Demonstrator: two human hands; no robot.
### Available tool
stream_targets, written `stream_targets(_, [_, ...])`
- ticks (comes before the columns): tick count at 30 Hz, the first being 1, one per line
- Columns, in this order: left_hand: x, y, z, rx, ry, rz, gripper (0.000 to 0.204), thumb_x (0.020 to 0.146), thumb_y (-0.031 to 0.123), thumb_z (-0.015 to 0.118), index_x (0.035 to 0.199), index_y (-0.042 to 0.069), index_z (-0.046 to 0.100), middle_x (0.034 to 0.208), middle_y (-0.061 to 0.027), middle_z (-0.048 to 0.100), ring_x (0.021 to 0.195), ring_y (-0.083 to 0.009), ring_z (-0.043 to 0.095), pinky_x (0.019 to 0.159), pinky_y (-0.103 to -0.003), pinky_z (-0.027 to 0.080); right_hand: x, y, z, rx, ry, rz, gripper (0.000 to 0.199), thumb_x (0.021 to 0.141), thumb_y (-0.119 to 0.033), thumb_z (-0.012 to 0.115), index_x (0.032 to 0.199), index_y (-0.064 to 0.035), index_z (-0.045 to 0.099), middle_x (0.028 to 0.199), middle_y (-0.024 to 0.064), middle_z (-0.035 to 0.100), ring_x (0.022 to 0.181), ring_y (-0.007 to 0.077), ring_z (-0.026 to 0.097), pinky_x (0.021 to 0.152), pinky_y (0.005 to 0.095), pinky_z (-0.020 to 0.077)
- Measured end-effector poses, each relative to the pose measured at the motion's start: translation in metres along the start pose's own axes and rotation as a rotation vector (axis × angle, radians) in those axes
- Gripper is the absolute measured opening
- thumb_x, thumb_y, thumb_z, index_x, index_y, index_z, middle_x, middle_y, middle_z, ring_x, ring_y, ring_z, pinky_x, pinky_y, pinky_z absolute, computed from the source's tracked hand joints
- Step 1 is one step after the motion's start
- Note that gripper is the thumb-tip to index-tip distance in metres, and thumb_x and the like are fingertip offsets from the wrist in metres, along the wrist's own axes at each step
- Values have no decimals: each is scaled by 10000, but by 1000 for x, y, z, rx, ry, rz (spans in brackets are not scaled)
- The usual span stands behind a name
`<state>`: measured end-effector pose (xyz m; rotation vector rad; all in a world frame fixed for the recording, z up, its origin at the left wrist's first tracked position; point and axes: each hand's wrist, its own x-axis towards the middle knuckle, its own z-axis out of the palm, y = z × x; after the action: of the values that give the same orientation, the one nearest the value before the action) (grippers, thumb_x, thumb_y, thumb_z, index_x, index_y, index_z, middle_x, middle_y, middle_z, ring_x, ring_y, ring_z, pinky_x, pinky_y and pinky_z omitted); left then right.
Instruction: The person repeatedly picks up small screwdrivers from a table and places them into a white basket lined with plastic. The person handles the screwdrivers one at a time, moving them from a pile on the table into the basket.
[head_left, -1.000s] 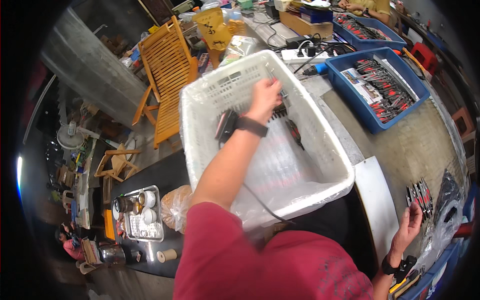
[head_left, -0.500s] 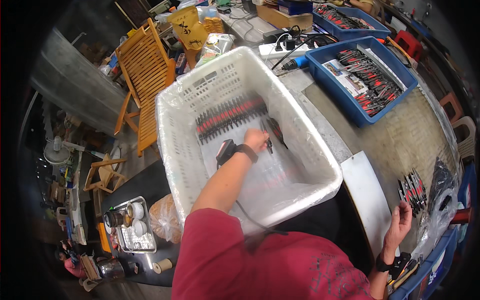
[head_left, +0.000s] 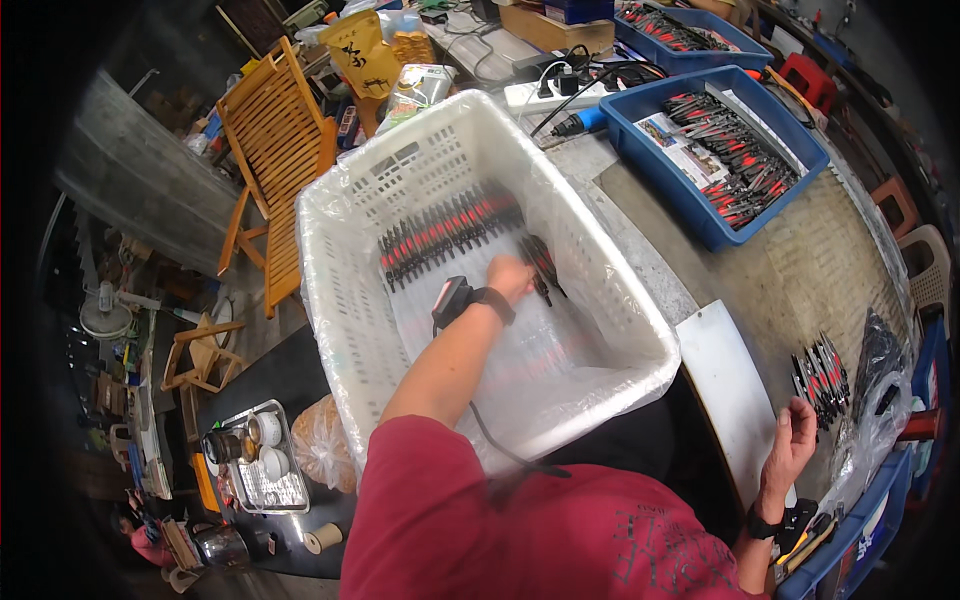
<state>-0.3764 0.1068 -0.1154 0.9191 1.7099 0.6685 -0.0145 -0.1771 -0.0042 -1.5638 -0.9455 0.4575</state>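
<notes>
Inside a white plastic crate (head_left: 620, 300) lined with clear film, my left hand (head_left: 512, 278) is low over the bottom near the right wall. Its fingers are closed on a slim black-and-red tool (head_left: 541, 291), partly hidden by the hand. Beside it lie a few similar tools (head_left: 540, 258). A neat row of black-and-red tools (head_left: 450, 232) runs along the crate's far side. My right hand (head_left: 790, 452) hovers at the table's right, fingers apart and slightly curled, holding nothing visible. Just beyond it lies a small bunch of the same tools (head_left: 822, 378).
A blue bin (head_left: 715, 235) of tools stands at the right back, with another blue bin (head_left: 690, 62) behind. A power strip (head_left: 560, 95) and cables lie near the crate. Clear plastic bags (head_left: 880, 420) are at far right; a metal tray (head_left: 290, 490) with jars is at left.
My left hand has brought the tool against the others by the crate's right wall. My right hand stays nearly in place. The whole view has shifted slightly.
</notes>
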Motion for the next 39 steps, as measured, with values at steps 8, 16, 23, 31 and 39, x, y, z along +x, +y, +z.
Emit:
stream_targets(8, [-5,7,2,-91,32,-50,164,732,36,585,612,-62,531,542,-109,547,419,-166,526,345,-290,401,-3,-6,4,-14,-10,20,218,835,-59,518,1036,25,499,943,34,515,843,94,472,763,218,376])
stream_targets(16, [9,1,3,-67,-14,-69,101,730,13,596,730,-18,500,652,-109,565,472,-189,554,415,-307,475,-5,-7,0,-23,18,28,198,833,-56,517,1017,18,505,921,24,514,819,80,466,738,208,376])
stream_targets(23, [9,-2,10,-138,49,-32,105,719,43,610,681,-54,597,606,-138,588,504,-211,597,419,-299,489,-9,-7,-6,-34,27,39,181,827,-52,517,996,14,512,898,18,512,790,72,457,710,203,375])
stream_targets(31, [-4,12,2,241,46,140,202,714,128,599,628,-55,604,617,-162,600,498,-233,600,424,-324,476,-11,-12,-19,-56,55,27,173,821,-46,509,980,20,519,899,19,517,801,83,463,718,208,378])
stream_targets(39, [-48,81,-33,105,-90,228,165,758,181,573,843,41,573,585,-5,506,420,-67,454,347,-191,340,11,1,-78,-294,235,-70,161,828,-58,508,967,20,529,859,17,537,759,75,473,676,205,387])
